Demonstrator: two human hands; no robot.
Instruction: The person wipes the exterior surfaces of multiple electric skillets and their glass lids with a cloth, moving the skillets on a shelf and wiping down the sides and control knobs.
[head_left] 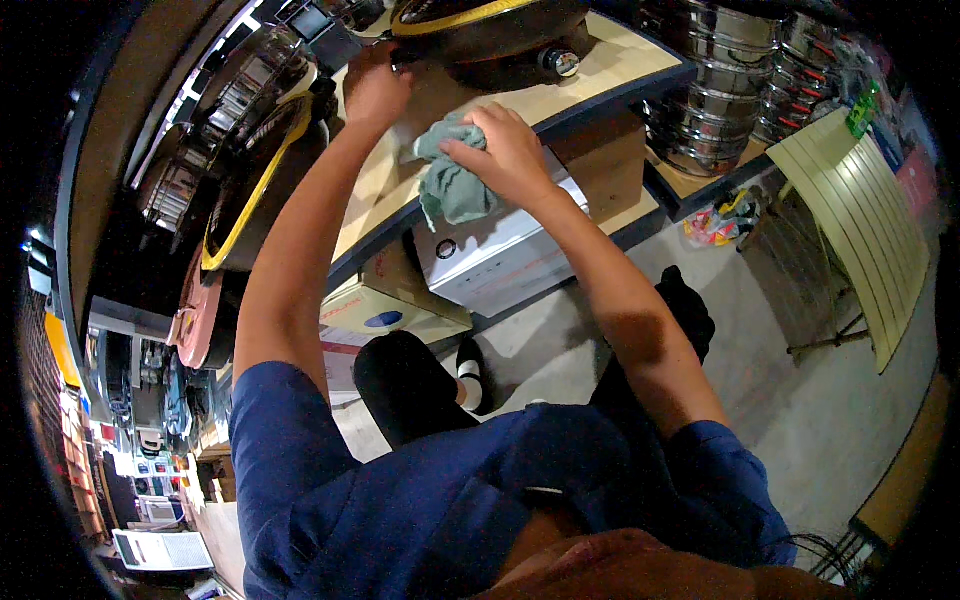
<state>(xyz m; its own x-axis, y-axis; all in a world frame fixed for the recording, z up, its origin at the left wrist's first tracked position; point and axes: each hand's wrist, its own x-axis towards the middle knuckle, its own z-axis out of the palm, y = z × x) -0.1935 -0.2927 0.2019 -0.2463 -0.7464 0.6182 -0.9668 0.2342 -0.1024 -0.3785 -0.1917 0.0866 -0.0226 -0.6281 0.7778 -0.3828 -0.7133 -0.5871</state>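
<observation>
At the edge of the pale shelf [625, 72], I have the grey-green cloth [455, 178] pinched between fingers and thumb of the right hand [508, 155]; I'd gather its loose end. The left hand [378, 92] is by the yellow-rimmed pan [480, 45]; whether its fingers grip, I can't tell.

Metal pots [712, 75] stacked top R; pale slatted panel [862, 225] far R; wht box [505, 262] ctr.

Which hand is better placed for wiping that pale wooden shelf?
Probably the right hand: it holds the grey-green cloth at the front edge of the wooden shelf. The left hand is farther forward, beside the yellow-rimmed black pan.
</observation>
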